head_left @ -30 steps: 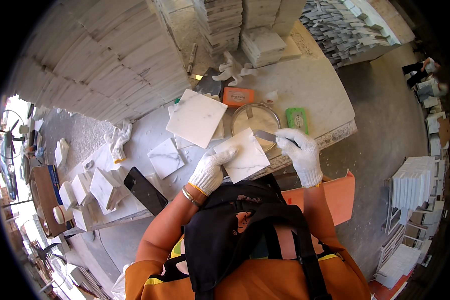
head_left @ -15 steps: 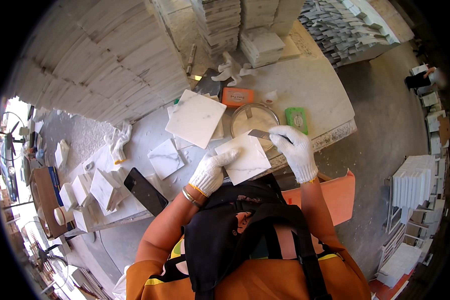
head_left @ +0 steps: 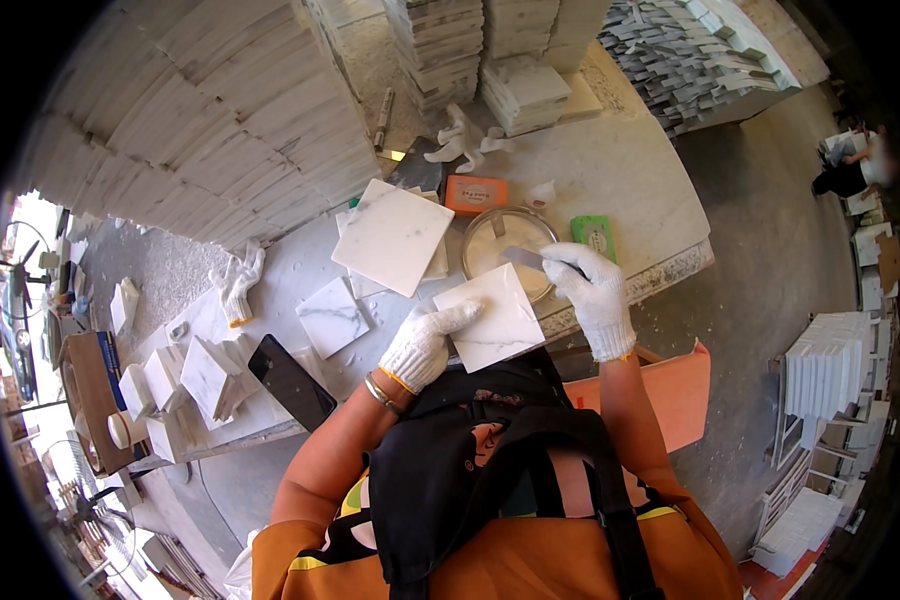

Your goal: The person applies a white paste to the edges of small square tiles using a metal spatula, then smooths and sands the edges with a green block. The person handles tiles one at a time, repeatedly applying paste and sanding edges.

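Observation:
My gloved left hand (head_left: 428,338) grips a square white marble tile (head_left: 492,318) by its left side, thumb on its face. In my gloved right hand (head_left: 592,298) is a putty knife (head_left: 523,257), its flat metal blade pointing left, just above the tile's upper right edge and over a round shallow metal dish (head_left: 467,250). The dish holds something pale. A larger white tile (head_left: 394,236) rests on others to the left of the dish. Beside the dish lie a green box (head_left: 594,240) and an orange box (head_left: 475,193).
Tall tile stacks (head_left: 205,110) stand at the back left. On the bench lie a phone (head_left: 291,383), loose gloves (head_left: 236,284), small tile pieces (head_left: 215,378) and a grey-veined tile (head_left: 332,317). A pink-orange board (head_left: 660,398) is below the bench, right. Another person (head_left: 855,165) is far right.
The putty knife has moved slightly up and right, off the tile's edge, with my right hand shifting down a little. The held tile has barely shifted. The distant person has moved.

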A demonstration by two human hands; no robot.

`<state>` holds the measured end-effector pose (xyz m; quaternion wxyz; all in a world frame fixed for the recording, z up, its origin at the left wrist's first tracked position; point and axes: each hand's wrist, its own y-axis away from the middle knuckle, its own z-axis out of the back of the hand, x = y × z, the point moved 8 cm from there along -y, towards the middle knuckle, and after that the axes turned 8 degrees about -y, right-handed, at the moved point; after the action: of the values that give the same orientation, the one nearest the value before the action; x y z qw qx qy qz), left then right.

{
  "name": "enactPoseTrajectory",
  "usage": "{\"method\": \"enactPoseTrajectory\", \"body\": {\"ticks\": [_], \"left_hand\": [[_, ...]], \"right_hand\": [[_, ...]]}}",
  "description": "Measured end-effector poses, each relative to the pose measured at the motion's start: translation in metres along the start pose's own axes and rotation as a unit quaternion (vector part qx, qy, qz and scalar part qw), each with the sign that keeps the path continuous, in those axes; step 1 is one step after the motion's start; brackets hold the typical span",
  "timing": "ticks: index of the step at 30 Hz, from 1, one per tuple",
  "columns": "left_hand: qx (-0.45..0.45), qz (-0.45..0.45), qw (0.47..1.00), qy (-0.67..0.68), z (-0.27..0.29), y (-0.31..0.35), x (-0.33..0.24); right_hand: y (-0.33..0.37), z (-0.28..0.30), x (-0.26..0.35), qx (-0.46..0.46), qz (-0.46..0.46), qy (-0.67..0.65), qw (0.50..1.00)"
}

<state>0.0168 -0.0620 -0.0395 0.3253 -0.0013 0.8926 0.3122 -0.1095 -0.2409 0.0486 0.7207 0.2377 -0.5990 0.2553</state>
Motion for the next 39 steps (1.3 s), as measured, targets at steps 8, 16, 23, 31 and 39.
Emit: {"method": "enactPoseTrajectory", "body": {"ticks": [8,16,23,31,39], "left_hand": [[0.003,-0.004,1.000,0.000,0.003,-0.002,0.001],[0.011,-0.006,1.000,-0.002,-0.001,0.000,-0.001],[0.029,-0.012,0.999,-0.013,-0.004,0.002,-0.003],[0.045,-0.007,0.999,0.005,-0.007,0.003,-0.003],[0.032,-0.006,0.999,-0.010,-0.013,0.007,-0.009]], "right_hand": [[0.005,0.004,0.008,-0.007,-0.048,-0.028,0.998],[0.000,0.015,-0.013,-0.040,0.076,0.216,0.972],[-0.002,-0.001,-0.036,-0.004,0.057,0.386,0.921],[-0.033,0.036,-0.012,-0.094,0.099,0.308,0.942],[-0.106,0.026,-0.042,-0.049,0.077,0.360,0.929]]}}
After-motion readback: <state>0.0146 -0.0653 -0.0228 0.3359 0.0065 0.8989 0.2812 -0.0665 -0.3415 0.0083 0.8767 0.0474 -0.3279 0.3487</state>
